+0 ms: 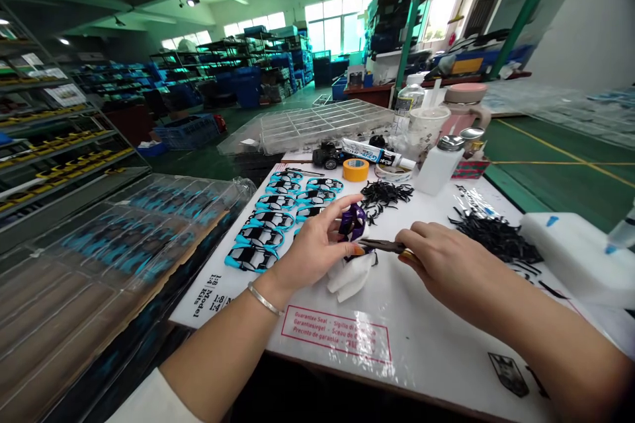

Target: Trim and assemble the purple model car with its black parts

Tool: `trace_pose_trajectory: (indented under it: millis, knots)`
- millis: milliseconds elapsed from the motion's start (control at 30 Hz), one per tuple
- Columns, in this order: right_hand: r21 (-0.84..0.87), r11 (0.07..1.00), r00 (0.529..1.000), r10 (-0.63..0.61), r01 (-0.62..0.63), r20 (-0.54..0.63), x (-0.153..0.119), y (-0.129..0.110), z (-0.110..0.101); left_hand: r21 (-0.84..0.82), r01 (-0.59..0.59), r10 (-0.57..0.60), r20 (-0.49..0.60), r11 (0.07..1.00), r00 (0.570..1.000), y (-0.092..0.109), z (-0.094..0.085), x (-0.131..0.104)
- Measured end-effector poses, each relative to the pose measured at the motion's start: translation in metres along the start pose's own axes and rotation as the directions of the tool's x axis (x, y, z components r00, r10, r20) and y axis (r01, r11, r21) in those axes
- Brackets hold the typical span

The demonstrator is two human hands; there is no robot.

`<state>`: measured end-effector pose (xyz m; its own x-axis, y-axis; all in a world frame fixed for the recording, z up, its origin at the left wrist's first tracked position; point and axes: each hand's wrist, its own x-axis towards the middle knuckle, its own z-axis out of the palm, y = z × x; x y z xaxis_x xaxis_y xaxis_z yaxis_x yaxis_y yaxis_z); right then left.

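My left hand (317,241) holds a small purple part (353,221) between thumb and fingers. A white cloth or tissue (353,277) hangs beneath that part. In my right hand (429,248) are dark-jawed pliers (381,245), whose tip reaches the lower right side of the purple part. The exact contact at the tip is too small to tell. Left of my left hand lie rows of light-blue and black parts (255,238) on the white board (342,377). Behind the purple part is a pile of small black strips (387,193).
Orange tape (356,170), a glue tube (377,153) and a white bottle (440,165) stand or lie at the back. A pink jug (464,109) is behind them. More black strips (496,238) and a white block (575,254) are at right. Clear trays (124,258) lie left.
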<state>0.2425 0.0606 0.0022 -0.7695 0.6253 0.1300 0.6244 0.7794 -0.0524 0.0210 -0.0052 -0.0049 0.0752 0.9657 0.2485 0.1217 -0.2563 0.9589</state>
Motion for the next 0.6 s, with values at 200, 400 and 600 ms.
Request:
trace_pose_trajectory:
  millis: [200,400,600]
  knots:
    - [-0.03,0.999,1.0,-0.029,0.029,0.006,0.0009,-0.0009,0.0004,0.11,-0.034,0.028,0.051,0.993,0.998,0.0005,0.0008,-0.0023]
    - [0.012,1.0,0.999,-0.021,0.02,0.04,0.0015,-0.0029,0.0024,0.116,-0.023,0.015,0.068,0.993,0.998,0.0002,-0.0001,-0.0021]
    - [-0.015,0.999,0.999,-0.051,0.05,-0.015,0.0024,0.0003,0.0049,0.054,-0.023,0.021,0.044,0.998,0.999,-0.001,-0.0007,-0.0005]
